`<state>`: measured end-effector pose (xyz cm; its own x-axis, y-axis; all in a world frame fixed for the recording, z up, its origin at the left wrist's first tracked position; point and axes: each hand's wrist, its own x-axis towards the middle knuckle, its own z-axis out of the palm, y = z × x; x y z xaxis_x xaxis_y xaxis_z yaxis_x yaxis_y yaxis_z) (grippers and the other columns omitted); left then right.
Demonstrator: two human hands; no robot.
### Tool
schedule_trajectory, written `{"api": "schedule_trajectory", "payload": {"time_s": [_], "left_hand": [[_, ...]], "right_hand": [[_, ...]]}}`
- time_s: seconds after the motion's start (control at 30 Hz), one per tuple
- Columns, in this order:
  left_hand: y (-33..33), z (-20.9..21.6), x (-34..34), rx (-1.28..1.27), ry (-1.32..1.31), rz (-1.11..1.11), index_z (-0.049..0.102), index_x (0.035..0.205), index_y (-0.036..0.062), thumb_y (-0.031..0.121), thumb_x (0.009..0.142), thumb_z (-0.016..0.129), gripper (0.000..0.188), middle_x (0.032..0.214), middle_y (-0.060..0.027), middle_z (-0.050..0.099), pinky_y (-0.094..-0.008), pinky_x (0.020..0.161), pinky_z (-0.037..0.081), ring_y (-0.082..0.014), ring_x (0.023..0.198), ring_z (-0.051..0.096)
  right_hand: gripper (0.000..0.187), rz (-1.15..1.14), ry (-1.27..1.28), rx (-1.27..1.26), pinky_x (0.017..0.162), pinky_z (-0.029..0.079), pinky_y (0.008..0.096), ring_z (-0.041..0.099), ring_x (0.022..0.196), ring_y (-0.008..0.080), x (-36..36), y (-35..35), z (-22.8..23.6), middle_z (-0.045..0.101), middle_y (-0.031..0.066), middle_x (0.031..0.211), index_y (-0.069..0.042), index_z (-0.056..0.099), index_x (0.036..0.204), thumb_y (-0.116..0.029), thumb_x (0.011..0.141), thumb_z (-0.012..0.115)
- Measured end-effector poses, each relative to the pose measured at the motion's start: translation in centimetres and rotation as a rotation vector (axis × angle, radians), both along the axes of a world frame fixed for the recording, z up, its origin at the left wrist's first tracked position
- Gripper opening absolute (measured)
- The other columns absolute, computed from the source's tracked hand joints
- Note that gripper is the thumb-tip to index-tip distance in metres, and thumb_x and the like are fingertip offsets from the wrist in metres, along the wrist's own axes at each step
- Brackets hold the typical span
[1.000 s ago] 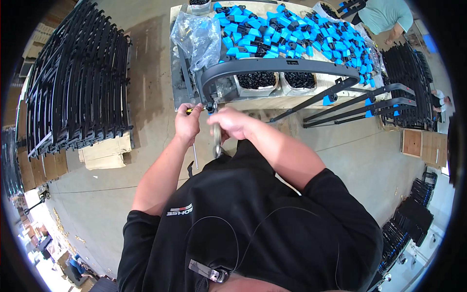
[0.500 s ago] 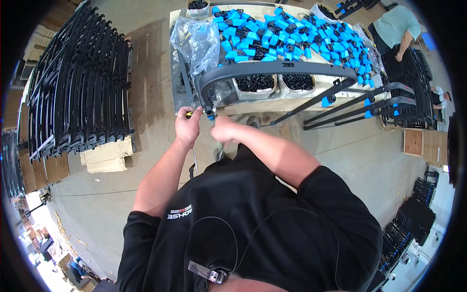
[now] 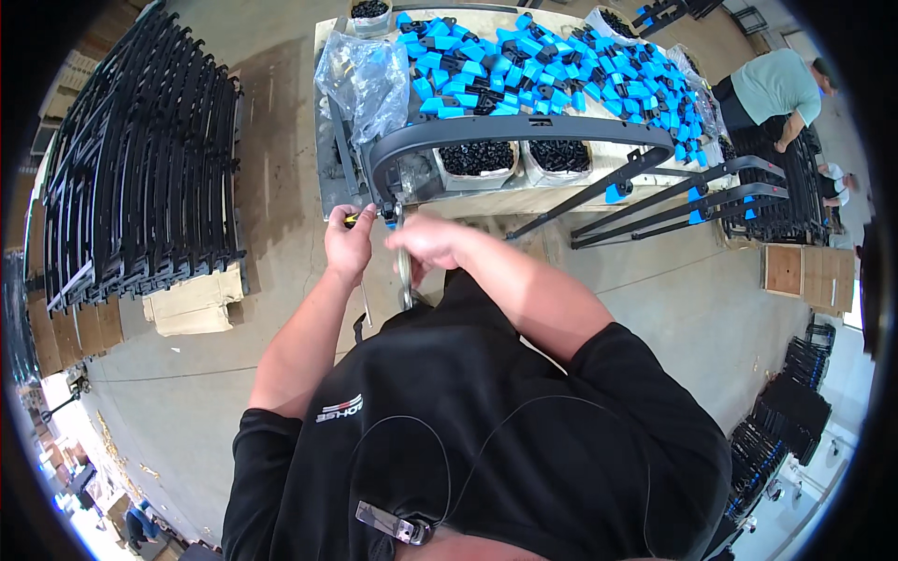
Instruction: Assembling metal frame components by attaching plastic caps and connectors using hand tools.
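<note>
A curved black metal frame [image 3: 524,129] rests along the near side of the workbench, its left end bent down toward me. My left hand [image 3: 349,245] is closed around a screwdriver [image 3: 352,221] with a yellow and black handle. The screwdriver's thin shaft sticks out below the hand, and the thumb and fingertips touch the frame's end. Just to the right, my right hand [image 3: 428,241] grips a long silver hand tool [image 3: 405,271]. That tool's upper end is beside the frame's end; motion blurs the hand and hides the tool's exact kind. A small blue piece shows at the frame's end.
Blue and black plastic parts [image 3: 552,70] are heaped on the workbench [image 3: 524,199], near boxes of small black parts [image 3: 558,157] and a clear plastic bag [image 3: 365,79]. More black frames [image 3: 140,178] stand stacked at left. A co-worker [image 3: 772,89] bends over frames at right.
The view has shifted slightly, moving the scene left. My right hand has turned, and more of the silver tool now shows below it. My left hand stays at the frame's end.
</note>
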<state>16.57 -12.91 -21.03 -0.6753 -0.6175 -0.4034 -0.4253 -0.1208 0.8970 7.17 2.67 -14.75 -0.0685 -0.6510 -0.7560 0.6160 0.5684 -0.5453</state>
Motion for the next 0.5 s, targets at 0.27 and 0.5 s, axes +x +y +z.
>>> {"api": "schedule_trajectory", "payload": {"time_s": [0.27,0.5], "left_hand": [[0.0,1.2,-0.1,-0.001,-0.038,-0.01,0.06,0.1,0.0061,0.029,0.093,0.076,0.029,0.08,-0.0003,0.058,-0.03,0.061,0.043,-0.0099,0.071,0.049],[-0.4,-1.7,-0.1,-0.166,0.065,-0.01,0.055,0.1,0.0099,0.026,0.096,0.073,0.025,0.066,0.0026,0.05,-0.0278,0.04,0.029,-0.0068,0.046,0.038]], "right_hand": [[0.02,-0.264,-0.073,0.065,0.068,0.057,0.0589,0.07,0.073,0.0317,0.3,-0.4,1.1,0.069,0.0131,0.089,-0.002,0.061,0.103,-0.021,0.097,0.058],[0.024,0.033,0.701,0.216,0.054,0.055,0.0525,0.066,0.059,0.0313,2.1,-0.9,-2.3,0.068,0.0164,0.083,0.005,0.061,0.099,-0.018,0.091,0.061]]}}
